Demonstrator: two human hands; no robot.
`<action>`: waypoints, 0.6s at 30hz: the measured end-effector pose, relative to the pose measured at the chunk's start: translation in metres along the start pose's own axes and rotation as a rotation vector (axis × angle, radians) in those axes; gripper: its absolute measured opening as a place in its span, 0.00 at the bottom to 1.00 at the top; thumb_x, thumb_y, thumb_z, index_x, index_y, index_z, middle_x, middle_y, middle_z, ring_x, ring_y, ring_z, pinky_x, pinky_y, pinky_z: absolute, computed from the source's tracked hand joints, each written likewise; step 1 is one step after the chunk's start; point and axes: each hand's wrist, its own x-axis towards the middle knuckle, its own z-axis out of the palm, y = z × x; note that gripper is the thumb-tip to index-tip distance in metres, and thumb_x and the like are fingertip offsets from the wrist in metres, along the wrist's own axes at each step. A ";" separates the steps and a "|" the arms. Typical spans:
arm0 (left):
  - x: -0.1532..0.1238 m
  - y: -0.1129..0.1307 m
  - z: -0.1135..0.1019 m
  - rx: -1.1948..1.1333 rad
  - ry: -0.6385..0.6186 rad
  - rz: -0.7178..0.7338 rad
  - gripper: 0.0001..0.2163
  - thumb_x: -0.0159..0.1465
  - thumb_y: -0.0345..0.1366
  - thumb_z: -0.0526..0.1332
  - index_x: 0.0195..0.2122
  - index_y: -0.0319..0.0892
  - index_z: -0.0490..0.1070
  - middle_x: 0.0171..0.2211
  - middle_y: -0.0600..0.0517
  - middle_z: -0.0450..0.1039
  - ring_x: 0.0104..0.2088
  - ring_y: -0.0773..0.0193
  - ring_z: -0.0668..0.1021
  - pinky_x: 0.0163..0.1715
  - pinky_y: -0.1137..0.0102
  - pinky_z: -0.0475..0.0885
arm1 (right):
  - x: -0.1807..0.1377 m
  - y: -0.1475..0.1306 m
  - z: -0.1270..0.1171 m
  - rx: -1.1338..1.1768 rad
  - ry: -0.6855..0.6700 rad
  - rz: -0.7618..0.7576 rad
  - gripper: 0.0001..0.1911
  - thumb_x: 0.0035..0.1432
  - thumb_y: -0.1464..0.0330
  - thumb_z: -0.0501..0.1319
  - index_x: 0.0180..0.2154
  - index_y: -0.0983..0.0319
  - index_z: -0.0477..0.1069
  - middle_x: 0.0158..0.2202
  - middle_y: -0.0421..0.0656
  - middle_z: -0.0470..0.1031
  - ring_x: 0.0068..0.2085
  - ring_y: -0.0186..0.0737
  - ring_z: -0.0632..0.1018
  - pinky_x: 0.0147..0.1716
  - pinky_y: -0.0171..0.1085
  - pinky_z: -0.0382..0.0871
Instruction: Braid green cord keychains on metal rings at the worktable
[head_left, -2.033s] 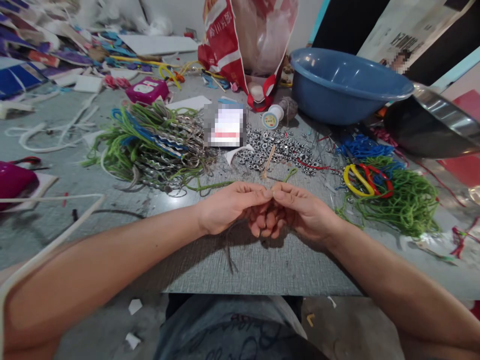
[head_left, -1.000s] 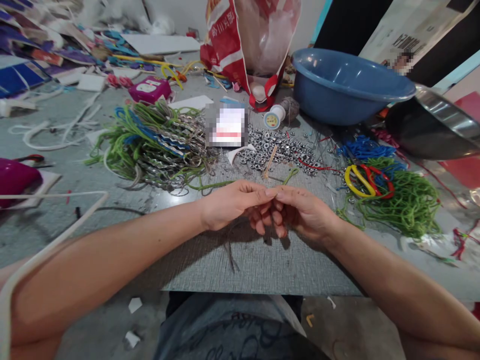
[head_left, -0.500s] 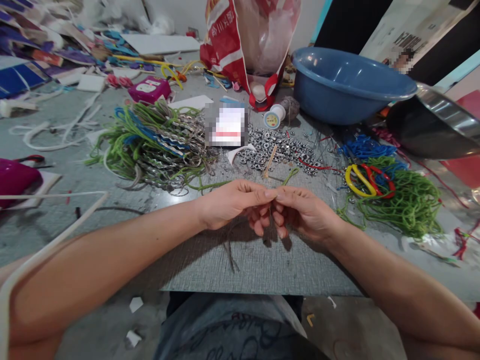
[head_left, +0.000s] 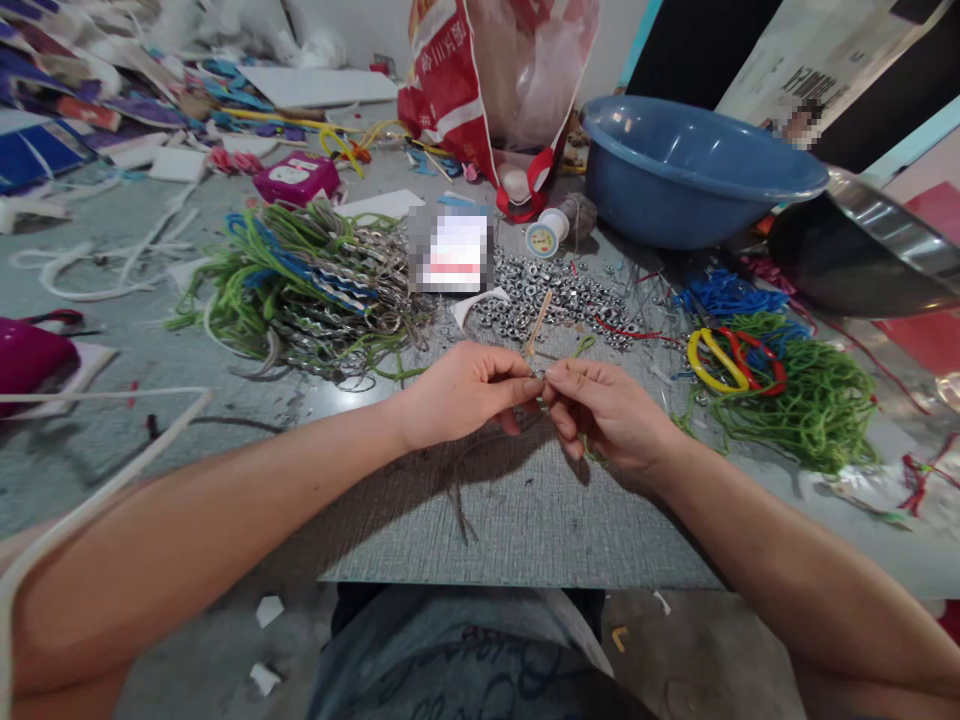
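Observation:
Above the table in front of me, my left hand (head_left: 487, 390) and my right hand (head_left: 604, 400) meet fingertip to fingertip. Thumb and forefinger of the left are pinched on a small shiny metal nut (head_left: 538, 375). The right is closed in a pinch on a thin green cord (head_left: 585, 345), whose looped end sticks out beyond the fingers; what lies right between the fingertips is partly hidden. Just past the hands lies a heap of metal nuts (head_left: 517, 310), with a thin wooden stick (head_left: 541, 315) on its near side.
A bundle of green, blue and metal-threaded cords (head_left: 300, 280) lies left. On the right are yellow-and-red-handled scissors (head_left: 716, 362) on green cords (head_left: 817, 410), below a blue basin (head_left: 697, 190). A thread spool (head_left: 545, 235), phone (head_left: 454, 250) and red bag (head_left: 450, 90) stand farther back.
The left hand has raised its knuckles and curled its fingers. Both hands' fingertips have drawn slightly apart, and a small metal nut now shows between them.

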 end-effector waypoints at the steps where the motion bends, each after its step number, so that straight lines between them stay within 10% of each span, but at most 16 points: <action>1: 0.000 0.000 0.000 -0.020 -0.002 -0.017 0.08 0.59 0.34 0.59 0.24 0.38 0.68 0.24 0.55 0.71 0.20 0.72 0.75 0.21 0.78 0.70 | 0.000 0.000 0.000 0.007 -0.008 0.015 0.16 0.52 0.55 0.60 0.24 0.61 0.64 0.12 0.33 0.66 0.11 0.28 0.67 0.10 0.26 0.58; 9: 0.001 -0.001 0.005 -0.049 0.090 -0.067 0.01 0.60 0.31 0.56 0.31 0.40 0.64 0.20 0.56 0.73 0.21 0.69 0.76 0.23 0.75 0.70 | 0.002 0.005 0.002 -0.129 0.113 -0.105 0.13 0.52 0.59 0.61 0.28 0.61 0.64 0.18 0.33 0.69 0.14 0.27 0.69 0.10 0.27 0.60; 18: -0.003 -0.007 0.001 0.768 0.262 0.299 0.09 0.59 0.33 0.55 0.21 0.40 0.67 0.18 0.55 0.66 0.20 0.70 0.67 0.21 0.74 0.56 | -0.002 0.010 0.002 -0.562 0.158 -0.287 0.09 0.59 0.64 0.55 0.30 0.62 0.66 0.20 0.35 0.68 0.20 0.27 0.72 0.21 0.29 0.65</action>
